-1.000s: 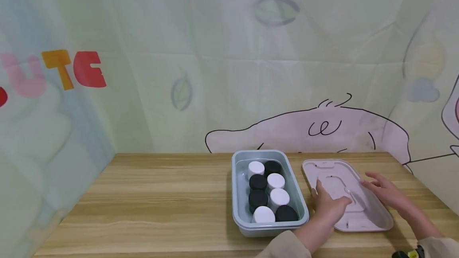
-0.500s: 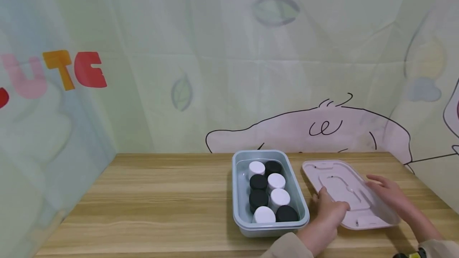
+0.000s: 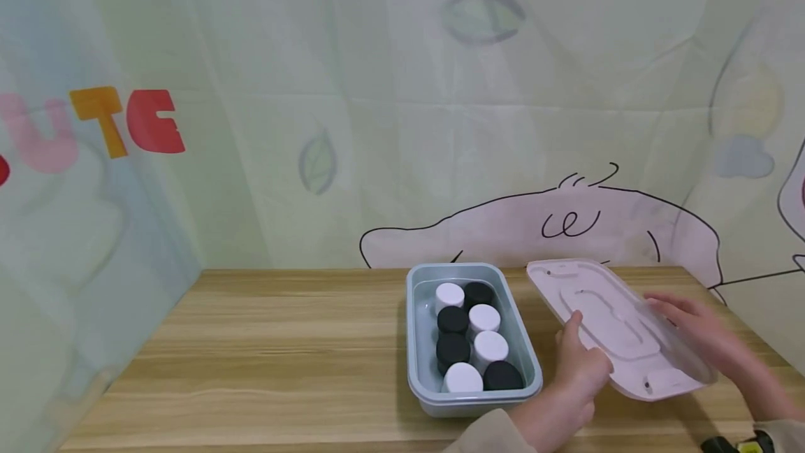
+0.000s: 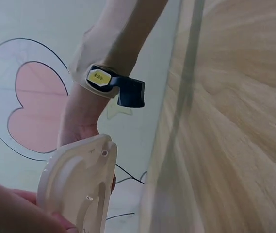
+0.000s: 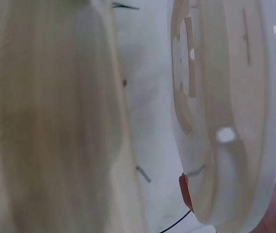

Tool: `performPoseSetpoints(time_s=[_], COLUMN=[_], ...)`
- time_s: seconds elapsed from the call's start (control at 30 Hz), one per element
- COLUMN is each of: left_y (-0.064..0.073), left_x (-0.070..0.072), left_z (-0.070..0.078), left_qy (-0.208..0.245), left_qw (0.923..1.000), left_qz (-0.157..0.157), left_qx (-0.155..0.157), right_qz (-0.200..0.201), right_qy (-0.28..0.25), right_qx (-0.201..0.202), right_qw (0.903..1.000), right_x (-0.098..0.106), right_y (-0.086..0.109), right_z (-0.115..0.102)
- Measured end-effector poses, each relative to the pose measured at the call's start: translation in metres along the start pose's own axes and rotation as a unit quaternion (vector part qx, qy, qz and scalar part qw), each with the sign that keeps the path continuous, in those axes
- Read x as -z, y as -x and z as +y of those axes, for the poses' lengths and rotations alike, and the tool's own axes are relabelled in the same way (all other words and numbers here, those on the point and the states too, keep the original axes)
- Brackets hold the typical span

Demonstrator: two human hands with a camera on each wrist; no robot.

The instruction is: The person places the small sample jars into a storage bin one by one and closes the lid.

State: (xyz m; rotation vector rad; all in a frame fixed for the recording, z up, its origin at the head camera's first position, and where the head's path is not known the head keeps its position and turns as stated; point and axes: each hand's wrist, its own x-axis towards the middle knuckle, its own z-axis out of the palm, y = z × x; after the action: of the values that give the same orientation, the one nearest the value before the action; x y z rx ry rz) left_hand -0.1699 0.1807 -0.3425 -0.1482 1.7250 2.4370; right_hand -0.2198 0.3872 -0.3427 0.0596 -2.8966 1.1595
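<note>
Both hands hold a pale plastic lid (image 3: 629, 341) with a rounded rectangular shape and grooves moulded in its face. Its far end is raised above the table, and it leans down toward the right. My left hand (image 3: 577, 363) pinches the near left edge, thumb on top. My right hand (image 3: 701, 331) grips the long right edge, some fingers hidden behind it. In the left wrist view the lid (image 4: 82, 182) stands steeply between the hands. The right wrist view shows the lid (image 5: 239, 116) from close by, with a fingertip (image 5: 185, 193) at its lower edge.
Just left of the lid stands a blue-grey box (image 3: 474, 406) without a cover. Inside are several round containers with black tops (image 3: 453, 349) and white tops (image 3: 490, 347). The wooden table (image 3: 283, 355) reaches back to a printed cloth backdrop (image 3: 264, 124).
The lid lay on the table with my hands over and beside it. My hands have taken hold of its edges, and it has come up, tilted. The box has not moved.
</note>
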Motion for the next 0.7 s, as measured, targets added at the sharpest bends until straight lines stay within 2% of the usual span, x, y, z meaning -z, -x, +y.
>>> performPoseSetpoints(time_s=[0.2, 0.37, 0.5, 0.7], left_y=[0.011, 0.016, 0.019, 0.022], left_x=[0.011, 0.023, 0.037, 0.065], left_z=[0.017, 0.03, 0.043, 0.067], left_qy=[0.038, 0.073, 0.062, 0.013], left_qw=[0.9991, 0.9964, 0.9964, 0.9967], left_qz=[-0.013, -0.039, -0.054, -0.08], left_qx=[-0.015, -0.016, -0.019, 0.004], right_qz=[-0.011, -0.036, -0.039, -0.045], right_qy=[-0.055, -0.071, -0.077, -0.084], right_qx=[0.035, 0.038, 0.027, 0.038], right_qw=[0.9978, 0.9961, 0.9959, 0.9947], right_x=[0.005, 0.006, 0.006, 0.0], right_y=[0.002, 0.003, 0.004, 0.004], right_z=[-0.016, -0.03, -0.042, -0.062])
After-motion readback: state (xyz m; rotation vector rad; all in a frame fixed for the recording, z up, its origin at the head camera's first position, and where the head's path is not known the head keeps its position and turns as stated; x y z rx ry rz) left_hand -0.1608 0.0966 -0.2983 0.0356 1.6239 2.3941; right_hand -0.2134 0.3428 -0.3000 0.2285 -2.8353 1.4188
